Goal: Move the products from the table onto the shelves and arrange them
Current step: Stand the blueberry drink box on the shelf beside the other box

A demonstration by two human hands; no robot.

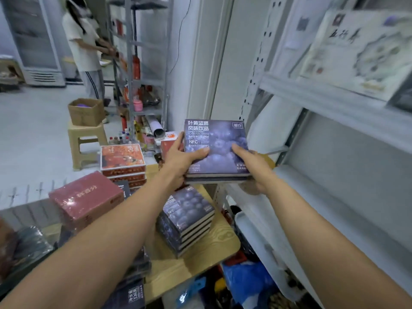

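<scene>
A small stack of flat purple blueberry-drink boxes (219, 139) is in the air in front of the white shelf unit. My left hand (180, 161) grips its left edge, thumb on top. My right hand (252, 168) grips its right side, thumb on the lid and fingers underneath. Below, on the wooden table (214, 246), lies a taller stack of the same purple boxes (186, 219). To the left stand a red box (85, 197) and a stack of orange boxes (122, 159). The white shelf board (341, 204) on the right is bare; the shelf above (334, 99) holds a pale flat box (365, 50).
A person in a white shirt (82, 43) works at a metal rack (145, 63) at the back. A cardboard box (85, 111) sits on a plastic stool (85, 141). A blue bag (247, 284) and clutter lie under the table. Dark wrapped packs lie at the lower left.
</scene>
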